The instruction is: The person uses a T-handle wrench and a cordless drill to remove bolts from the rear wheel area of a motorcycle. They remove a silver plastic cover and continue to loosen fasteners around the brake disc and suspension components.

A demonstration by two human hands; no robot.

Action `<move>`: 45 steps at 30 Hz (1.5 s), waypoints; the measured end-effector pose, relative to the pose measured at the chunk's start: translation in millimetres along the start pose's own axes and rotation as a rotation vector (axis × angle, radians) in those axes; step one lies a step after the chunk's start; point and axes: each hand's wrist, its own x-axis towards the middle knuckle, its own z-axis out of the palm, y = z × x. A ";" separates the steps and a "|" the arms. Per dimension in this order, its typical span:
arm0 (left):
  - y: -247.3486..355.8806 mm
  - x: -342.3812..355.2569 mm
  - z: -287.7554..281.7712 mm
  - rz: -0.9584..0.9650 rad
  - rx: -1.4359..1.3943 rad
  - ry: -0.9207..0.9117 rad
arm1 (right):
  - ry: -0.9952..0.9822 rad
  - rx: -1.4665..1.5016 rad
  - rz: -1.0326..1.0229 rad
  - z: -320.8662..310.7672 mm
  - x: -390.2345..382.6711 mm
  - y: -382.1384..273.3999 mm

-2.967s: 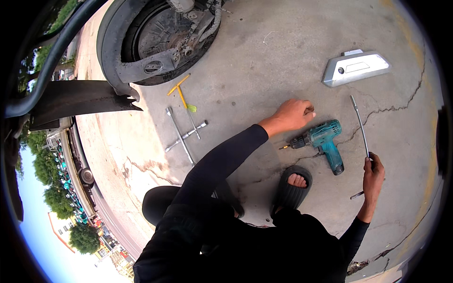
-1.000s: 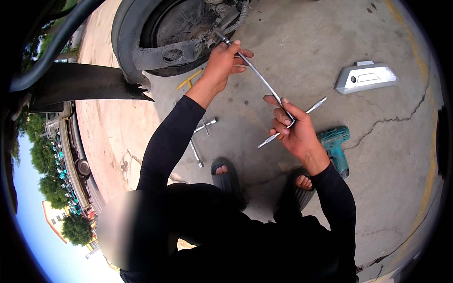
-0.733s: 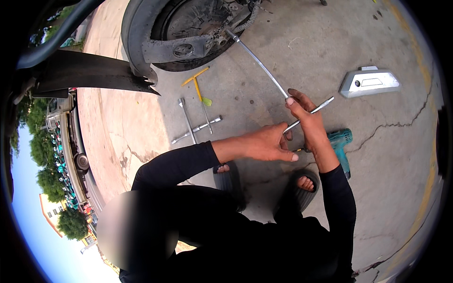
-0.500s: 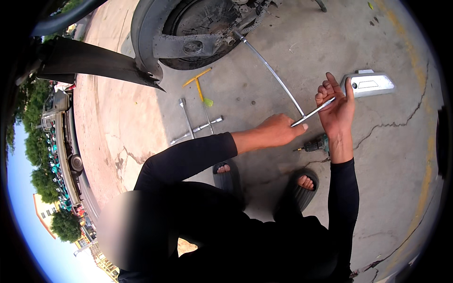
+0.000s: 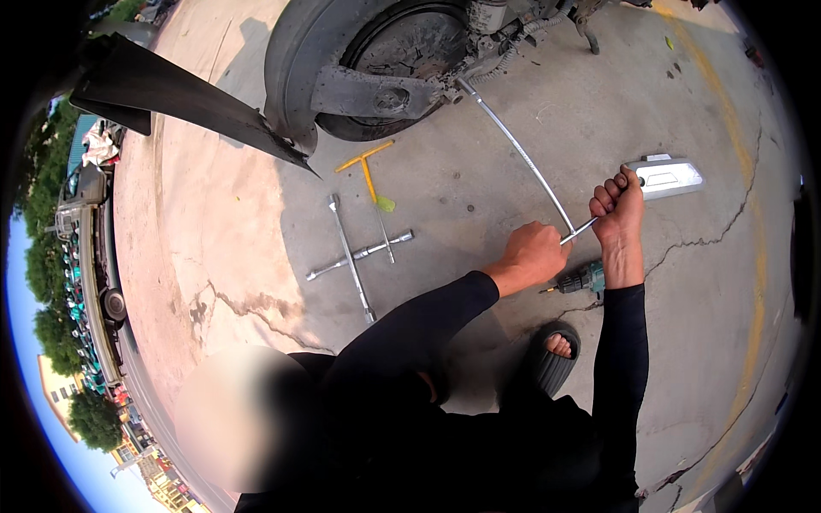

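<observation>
1. The left hand is clenching one end of the crossbar on a chrome T-handle socket wrench.
2. The right hand is curling tightly around the crossbar's other end.
3. The wrench is slanting above the concrete floor, its tip reaching the metalwork beside a motorcycle wheel; its exact seating cannot be told.
4. A teal cordless drill is lying partly behind the right wrist.
5. A silver cover is lying near the floor's yellow line, showing an outlined panel; any lettering is too small to read.
6. A four-way lug wrench and yellow T-handle driver are crossing near the floor's sunlit edge.
</observation>
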 end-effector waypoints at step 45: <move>103.4 17.7 26.4 0.986 -3.122 -0.590 | -0.424 -0.073 0.418 -44.3 -29.6 111.1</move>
